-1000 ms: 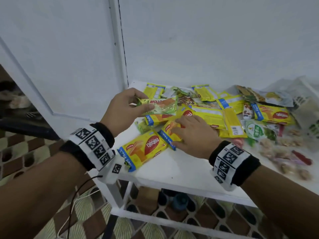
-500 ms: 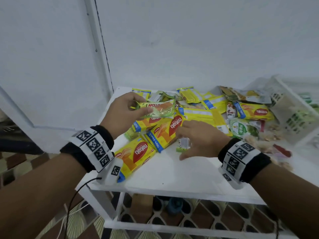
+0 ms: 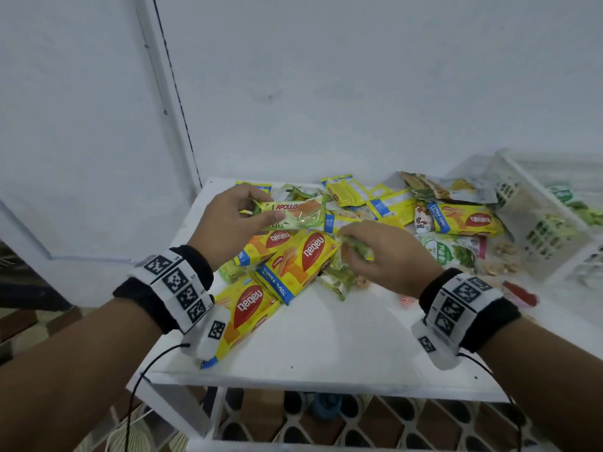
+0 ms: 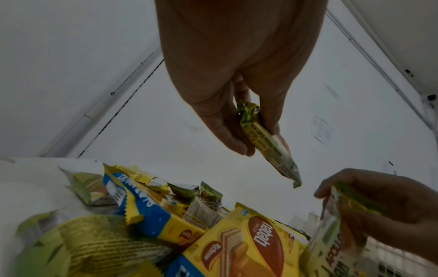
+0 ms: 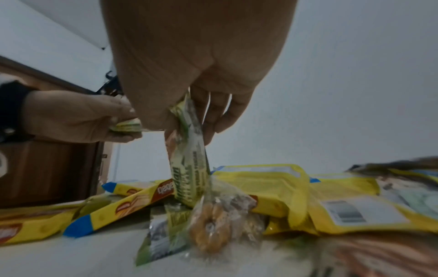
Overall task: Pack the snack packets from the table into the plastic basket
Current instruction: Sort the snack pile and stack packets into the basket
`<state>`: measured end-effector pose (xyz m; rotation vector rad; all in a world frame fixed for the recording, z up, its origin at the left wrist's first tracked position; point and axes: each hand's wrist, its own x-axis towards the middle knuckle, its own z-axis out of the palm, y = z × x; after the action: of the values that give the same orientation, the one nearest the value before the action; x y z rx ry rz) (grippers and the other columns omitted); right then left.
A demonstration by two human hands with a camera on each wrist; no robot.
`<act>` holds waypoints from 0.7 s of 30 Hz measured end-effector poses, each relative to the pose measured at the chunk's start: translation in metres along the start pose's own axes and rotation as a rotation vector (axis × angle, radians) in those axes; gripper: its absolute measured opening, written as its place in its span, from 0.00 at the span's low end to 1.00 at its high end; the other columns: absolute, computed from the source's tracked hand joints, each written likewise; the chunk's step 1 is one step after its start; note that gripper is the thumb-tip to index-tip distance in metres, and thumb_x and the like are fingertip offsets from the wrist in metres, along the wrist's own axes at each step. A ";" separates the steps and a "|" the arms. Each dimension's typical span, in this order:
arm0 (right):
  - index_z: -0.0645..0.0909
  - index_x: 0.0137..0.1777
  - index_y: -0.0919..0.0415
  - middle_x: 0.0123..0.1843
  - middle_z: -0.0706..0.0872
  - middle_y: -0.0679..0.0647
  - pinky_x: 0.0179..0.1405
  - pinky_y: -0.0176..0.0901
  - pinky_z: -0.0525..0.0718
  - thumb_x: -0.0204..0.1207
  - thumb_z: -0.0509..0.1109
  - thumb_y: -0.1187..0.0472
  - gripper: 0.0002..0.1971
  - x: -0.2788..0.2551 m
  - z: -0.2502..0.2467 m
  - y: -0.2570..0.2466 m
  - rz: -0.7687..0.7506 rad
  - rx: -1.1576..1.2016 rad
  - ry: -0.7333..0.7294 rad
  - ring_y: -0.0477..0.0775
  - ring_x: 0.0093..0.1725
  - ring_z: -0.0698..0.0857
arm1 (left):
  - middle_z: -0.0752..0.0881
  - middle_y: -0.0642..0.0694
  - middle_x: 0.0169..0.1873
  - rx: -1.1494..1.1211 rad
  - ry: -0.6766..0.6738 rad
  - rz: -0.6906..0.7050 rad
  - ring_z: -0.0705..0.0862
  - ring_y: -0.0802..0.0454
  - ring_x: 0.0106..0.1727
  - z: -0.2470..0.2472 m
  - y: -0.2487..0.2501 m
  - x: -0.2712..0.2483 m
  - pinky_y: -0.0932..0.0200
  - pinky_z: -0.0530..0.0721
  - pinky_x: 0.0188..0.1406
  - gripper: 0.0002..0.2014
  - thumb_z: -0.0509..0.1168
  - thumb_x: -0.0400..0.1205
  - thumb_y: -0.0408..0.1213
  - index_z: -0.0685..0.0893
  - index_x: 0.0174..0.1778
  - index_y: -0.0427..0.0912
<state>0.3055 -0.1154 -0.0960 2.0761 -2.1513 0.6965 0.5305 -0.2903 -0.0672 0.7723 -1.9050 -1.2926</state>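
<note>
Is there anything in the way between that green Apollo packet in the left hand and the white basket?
Partly. The Apollo packet is lifted above the pile; the right hand and heaped yellow packets lie between it and the basket. Carried higher, nothing visible blocks it.

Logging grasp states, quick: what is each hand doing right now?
Left hand: fingers pinch a green Apollo cake packet.
Right hand: fingers grip a second green Apollo packet.
</note>
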 end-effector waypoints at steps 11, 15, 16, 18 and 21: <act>0.64 0.82 0.46 0.38 0.86 0.42 0.36 0.38 0.77 0.77 0.80 0.52 0.37 -0.007 -0.006 0.029 0.356 0.335 -0.079 0.40 0.31 0.87 | 0.88 0.31 0.49 -0.001 0.025 -0.025 0.90 0.34 0.50 0.014 -0.003 0.007 0.40 0.93 0.50 0.13 0.82 0.75 0.41 0.88 0.50 0.44; 0.62 0.82 0.43 0.53 0.81 0.40 0.35 0.30 0.77 0.77 0.81 0.53 0.39 -0.008 -0.005 0.031 0.427 0.382 -0.056 0.41 0.41 0.87 | 0.89 0.32 0.49 0.015 0.019 -0.022 0.90 0.34 0.50 0.020 0.001 0.008 0.40 0.92 0.50 0.13 0.82 0.74 0.42 0.88 0.50 0.45; 0.61 0.82 0.44 0.52 0.80 0.41 0.35 0.30 0.77 0.77 0.81 0.53 0.40 -0.008 -0.004 0.032 0.452 0.412 -0.026 0.41 0.43 0.86 | 0.88 0.31 0.50 0.016 0.015 -0.020 0.90 0.34 0.50 0.021 0.002 0.008 0.43 0.93 0.48 0.14 0.82 0.75 0.41 0.88 0.51 0.44; 0.61 0.82 0.45 0.54 0.82 0.51 0.39 0.31 0.78 0.76 0.81 0.54 0.40 -0.007 -0.004 0.035 0.485 0.483 0.040 0.42 0.48 0.86 | 0.88 0.30 0.50 0.016 0.009 -0.010 0.91 0.36 0.48 0.023 0.006 0.009 0.53 0.93 0.43 0.14 0.82 0.76 0.40 0.87 0.52 0.42; 0.62 0.81 0.37 0.59 0.85 0.58 0.40 0.36 0.82 0.78 0.79 0.57 0.38 -0.006 -0.006 0.039 0.462 0.501 0.075 0.51 0.44 0.90 | 0.87 0.29 0.49 0.029 0.005 0.007 0.91 0.39 0.45 0.025 0.011 0.009 0.63 0.89 0.38 0.14 0.81 0.76 0.39 0.87 0.53 0.40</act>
<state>0.2671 -0.1086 -0.1037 1.6756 -2.6468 1.4665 0.5040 -0.2806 -0.0610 0.7826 -1.9243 -1.2603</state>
